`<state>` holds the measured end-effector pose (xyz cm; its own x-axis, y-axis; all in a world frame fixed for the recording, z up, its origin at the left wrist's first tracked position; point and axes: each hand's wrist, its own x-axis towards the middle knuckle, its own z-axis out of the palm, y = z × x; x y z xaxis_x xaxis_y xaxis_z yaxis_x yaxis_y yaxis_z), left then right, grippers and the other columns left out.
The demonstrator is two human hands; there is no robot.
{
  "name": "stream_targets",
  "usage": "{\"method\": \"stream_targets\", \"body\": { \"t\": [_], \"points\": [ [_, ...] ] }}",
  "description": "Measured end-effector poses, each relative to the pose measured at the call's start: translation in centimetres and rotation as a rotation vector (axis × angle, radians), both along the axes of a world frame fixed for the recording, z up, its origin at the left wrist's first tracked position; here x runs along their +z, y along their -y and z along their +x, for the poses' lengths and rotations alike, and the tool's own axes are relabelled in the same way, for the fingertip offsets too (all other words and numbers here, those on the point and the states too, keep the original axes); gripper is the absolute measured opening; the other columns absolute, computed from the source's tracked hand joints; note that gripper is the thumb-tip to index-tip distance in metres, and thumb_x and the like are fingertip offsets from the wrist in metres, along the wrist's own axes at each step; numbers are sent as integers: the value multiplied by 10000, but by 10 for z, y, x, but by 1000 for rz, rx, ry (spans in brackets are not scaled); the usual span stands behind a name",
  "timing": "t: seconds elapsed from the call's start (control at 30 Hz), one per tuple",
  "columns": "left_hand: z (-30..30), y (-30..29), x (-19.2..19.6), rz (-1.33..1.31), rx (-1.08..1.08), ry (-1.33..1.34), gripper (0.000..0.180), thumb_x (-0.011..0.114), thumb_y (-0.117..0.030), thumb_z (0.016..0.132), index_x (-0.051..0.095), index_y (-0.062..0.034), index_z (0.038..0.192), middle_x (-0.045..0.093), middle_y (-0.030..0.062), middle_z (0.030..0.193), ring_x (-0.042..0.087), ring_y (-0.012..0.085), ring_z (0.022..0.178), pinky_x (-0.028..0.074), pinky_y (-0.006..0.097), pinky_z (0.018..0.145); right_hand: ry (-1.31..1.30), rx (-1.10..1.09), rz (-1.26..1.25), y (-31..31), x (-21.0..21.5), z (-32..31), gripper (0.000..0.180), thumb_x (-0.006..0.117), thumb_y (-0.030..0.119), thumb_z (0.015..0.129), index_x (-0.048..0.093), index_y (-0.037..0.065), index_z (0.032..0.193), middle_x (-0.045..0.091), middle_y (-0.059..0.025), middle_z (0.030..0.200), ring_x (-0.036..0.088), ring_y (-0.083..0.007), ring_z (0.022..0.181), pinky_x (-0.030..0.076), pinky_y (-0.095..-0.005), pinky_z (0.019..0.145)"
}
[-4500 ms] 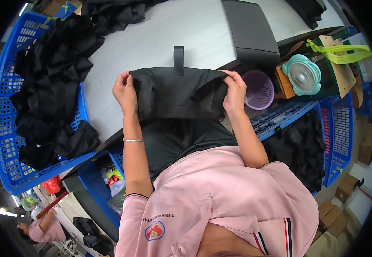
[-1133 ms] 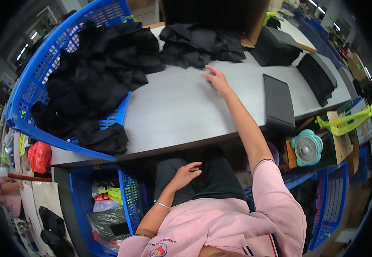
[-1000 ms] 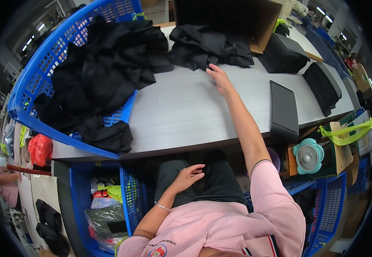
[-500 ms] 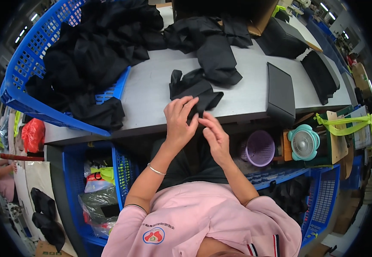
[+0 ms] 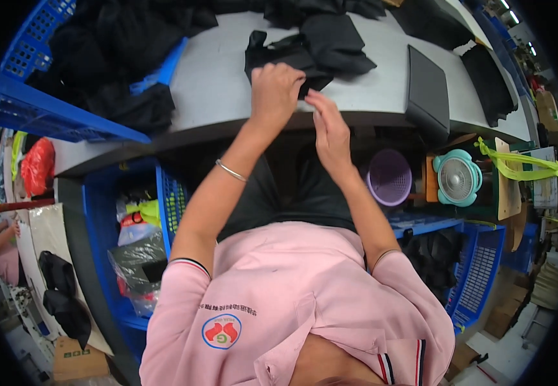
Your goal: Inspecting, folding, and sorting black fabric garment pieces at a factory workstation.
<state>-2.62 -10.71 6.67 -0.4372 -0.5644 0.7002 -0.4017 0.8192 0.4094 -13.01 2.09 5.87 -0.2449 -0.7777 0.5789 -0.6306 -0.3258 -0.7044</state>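
Black fabric piece [image 5: 288, 55]: upper middle, crumpled on counter [image 5: 218, 74], long axis unclear.
Left hand [image 5: 276, 93]: nearer, over fabric's lower edge; grip curled, pinch indeterminable.
Right hand [image 5: 332, 132]: below right; grip loosely spread.

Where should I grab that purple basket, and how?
Probably pinch the purple basket's left rim from above, on the side nearer the right hand. Its round mouth opens toward the camera, so fingers could hook over the edge; a wooden piece stands close on the right.
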Motion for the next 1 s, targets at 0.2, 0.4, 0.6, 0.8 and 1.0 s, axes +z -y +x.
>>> {"method": "stream_targets", "body": {
  "t": [0.2,0.4,0.6,0.8,1.0],
  "points": [
    [8,-33,45,13,-203,-131,107,727,-144,834,768,-110,926,691,20,857,619,213,796,406,329,732,-715,-2,101,29,12,-33,194,630,-16,745,613,-40,937,652,-172,906,655,-323,844,524,-389,660],
    [11,-84,51,134,-384,-182,111,761,-132,804,763,-103,911,691,27,841,619,198,734,421,313,688,81,512,491,65,8,-65,301,543,193,993,568,47,1255,619,-117,1266,612,-285,1144,508,-373,933],
    [13,-151,27,333,-703,-223,171,792,-141,761,745,-88,917,671,23,830,623,213,772,461,331,752,1440,262,86,120,2,-24,456,398,335,1056,374,130,1462,495,-130,1448,542,-333,1243,499,-430,936],
    [27,-98,37,376,53,-324,581,784,-173,818,551,-31,1331,549,140,1355,428,328,1317,362,426,1080,1346,247,192,97,-10,-12,569,538,291,1017,343,26,1481,450,-157,1449,533,-298,1236,501,-409,977],
    [35,-25,21,589,-26,-325,226,655,-256,933,726,-41,942,541,124,1354,373,340,1325,334,442,1087,84,100,278,95,-10,-7,335,597,247,913,569,38,1174,608,-137,1218,614,-268,1131,517,-375,881]
  ]
}}
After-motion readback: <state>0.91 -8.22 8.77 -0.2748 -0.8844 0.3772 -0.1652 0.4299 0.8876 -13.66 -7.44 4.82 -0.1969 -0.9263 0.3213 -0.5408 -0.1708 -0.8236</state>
